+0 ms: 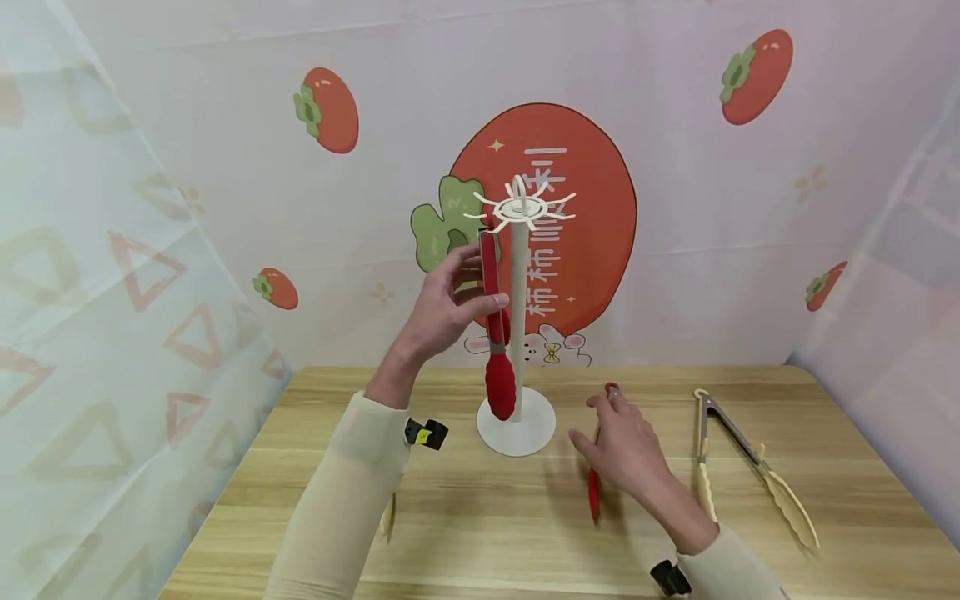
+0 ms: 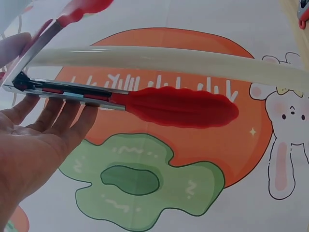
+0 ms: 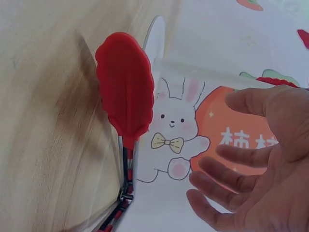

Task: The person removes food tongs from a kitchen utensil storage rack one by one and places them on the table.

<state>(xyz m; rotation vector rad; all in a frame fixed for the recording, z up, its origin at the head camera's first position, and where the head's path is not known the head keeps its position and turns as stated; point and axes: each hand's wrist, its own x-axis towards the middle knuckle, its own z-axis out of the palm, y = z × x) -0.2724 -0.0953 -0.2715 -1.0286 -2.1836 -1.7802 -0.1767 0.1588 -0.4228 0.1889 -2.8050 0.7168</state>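
Note:
My left hand (image 1: 444,304) grips a pair of red tongs (image 1: 501,383) between thumb and fingers. These tongs hang upright beside the post of a white rack (image 1: 519,325), their hinge end close under its ring of hooks. In the left wrist view their arms spread apart and one scalloped red tip (image 2: 183,107) shows fully. Over the table my right hand (image 1: 624,442) has its fingers loosely bent with nothing in them. Beneath and beside it lies a second pair of red tongs (image 1: 594,496); the right wrist view shows a gap between the hand and their red head (image 3: 125,84).
Cream-tipped tongs (image 1: 705,483) lie spread on the wooden table (image 1: 450,550) at the right. Part of another cream-tipped utensil (image 1: 388,518) shows beside the left sleeve. The rack stands on a round white base (image 1: 517,442). Behind it hangs a printed cloth (image 1: 390,50).

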